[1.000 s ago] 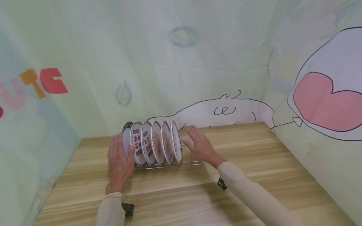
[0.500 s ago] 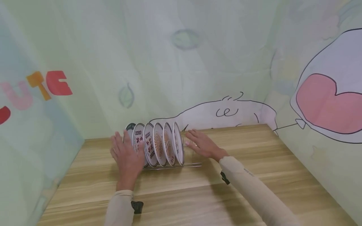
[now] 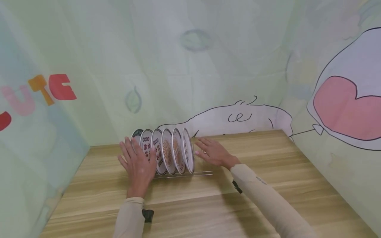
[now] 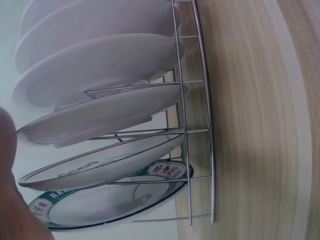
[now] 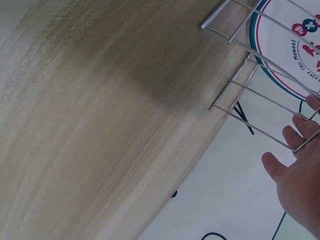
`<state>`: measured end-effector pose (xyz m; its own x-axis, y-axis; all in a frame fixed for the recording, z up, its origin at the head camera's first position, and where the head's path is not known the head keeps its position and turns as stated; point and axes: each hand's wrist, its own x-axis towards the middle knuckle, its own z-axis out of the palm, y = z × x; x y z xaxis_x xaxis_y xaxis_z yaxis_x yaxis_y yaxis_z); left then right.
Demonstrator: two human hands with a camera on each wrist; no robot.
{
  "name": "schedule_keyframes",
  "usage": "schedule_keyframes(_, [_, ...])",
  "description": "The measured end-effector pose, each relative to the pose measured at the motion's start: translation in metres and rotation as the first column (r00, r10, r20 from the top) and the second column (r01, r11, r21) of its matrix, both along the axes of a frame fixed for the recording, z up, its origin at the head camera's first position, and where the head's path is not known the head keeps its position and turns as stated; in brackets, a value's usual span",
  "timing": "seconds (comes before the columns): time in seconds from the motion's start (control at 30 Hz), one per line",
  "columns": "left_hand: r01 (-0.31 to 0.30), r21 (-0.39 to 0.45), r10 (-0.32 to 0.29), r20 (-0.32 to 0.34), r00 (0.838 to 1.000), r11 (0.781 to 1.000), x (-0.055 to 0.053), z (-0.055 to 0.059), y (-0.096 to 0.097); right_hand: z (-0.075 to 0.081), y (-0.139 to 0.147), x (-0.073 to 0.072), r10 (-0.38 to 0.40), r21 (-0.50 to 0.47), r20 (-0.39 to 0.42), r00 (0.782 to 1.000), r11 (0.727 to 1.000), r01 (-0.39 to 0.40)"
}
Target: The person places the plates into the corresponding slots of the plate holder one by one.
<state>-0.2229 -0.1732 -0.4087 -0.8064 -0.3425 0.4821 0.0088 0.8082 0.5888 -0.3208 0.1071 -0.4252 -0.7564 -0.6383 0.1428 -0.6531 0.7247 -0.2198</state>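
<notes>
Several patterned white plates (image 3: 168, 152) stand on edge, side by side, in a silver wire dish rack (image 3: 202, 174). In front of the leftmost plates is my left hand (image 3: 140, 167), its fingers straight and spread, partly hiding them; contact cannot be told. At the rack's right end, my right hand (image 3: 216, 153) reaches with extended fingers, beside the rightmost plate (image 3: 188, 152). The right wrist view has those fingers close to the end wires (image 5: 260, 125), gripping nothing visible. A green-rimmed plate (image 4: 110, 205) sits lowest in the left wrist view.
The rack stands on a wood-grain table (image 3: 190, 211), near its back edge. Printed cloth (image 3: 190, 76) surrounds the table at the back and both sides. A plate with red and blue print (image 5: 305, 40) leans inside the rack.
My left hand has moved from the left end of the plates rightward, now in front of them. The right hand has flattened slightly near the rack's end. The plates keep their order.
</notes>
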Motion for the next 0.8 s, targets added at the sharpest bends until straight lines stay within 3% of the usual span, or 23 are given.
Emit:
schedule_keyframes(0.4, [0.034, -0.023, -0.033, 0.034, 0.999, 0.999, -0.010, 0.000, -0.007, -0.005, 0.003, 0.016, -0.043, -0.028, 0.005, 0.999, 0.999, 0.043])
schedule_keyframes(0.63, [0.093, -0.006, -0.092, 0.042, 0.995, 0.996, -0.016, 0.000, -0.012, -0.008, 0.006, 0.038, -0.073, -0.010, 0.004, 0.997, 0.997, 0.073])
schedule_keyframes(0.8, [0.121, 0.003, -0.121, 0.031, 0.992, 0.993, -0.019, -0.001, -0.015, -0.010, 0.007, 0.058, -0.078, 0.001, -0.042, 0.996, 0.997, 0.078])
